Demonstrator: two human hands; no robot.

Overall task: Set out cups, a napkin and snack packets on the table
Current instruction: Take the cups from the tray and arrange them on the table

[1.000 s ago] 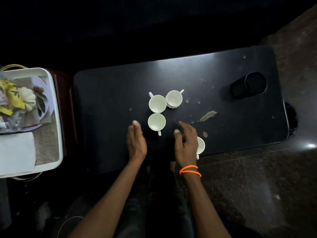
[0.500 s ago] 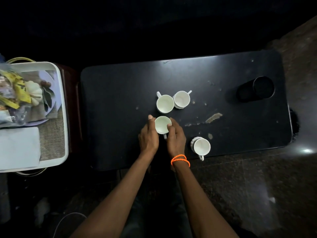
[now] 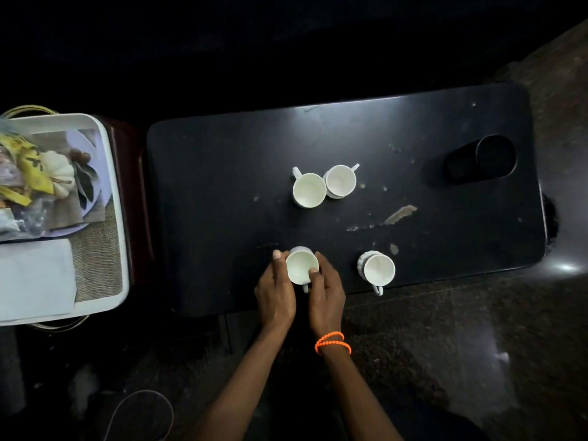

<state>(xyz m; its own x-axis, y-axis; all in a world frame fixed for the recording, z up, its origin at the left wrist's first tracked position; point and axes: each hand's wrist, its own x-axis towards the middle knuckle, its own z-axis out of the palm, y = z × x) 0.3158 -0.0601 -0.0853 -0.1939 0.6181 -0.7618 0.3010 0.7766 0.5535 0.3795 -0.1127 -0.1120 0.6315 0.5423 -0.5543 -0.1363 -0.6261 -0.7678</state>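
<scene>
Pulled nearer the front edge since a moment ago, the held cup [image 3: 301, 267] now sits level with the cup at right [image 3: 378, 269].

Both hands cradle it: left hand [image 3: 276, 292] with fingers curled round its left side, right hand [image 3: 327, 289], orange bracelet [image 3: 333, 343] at the wrist, with thumb on the rim and fingers round the right side. Two more cups [image 3: 323, 185] stand touching farther back on the black table [image 3: 222, 186]. Well apart at left, a white tray [image 3: 109, 186] holds a napkin [image 3: 35, 276] and snack packets [image 3: 22, 173].
</scene>
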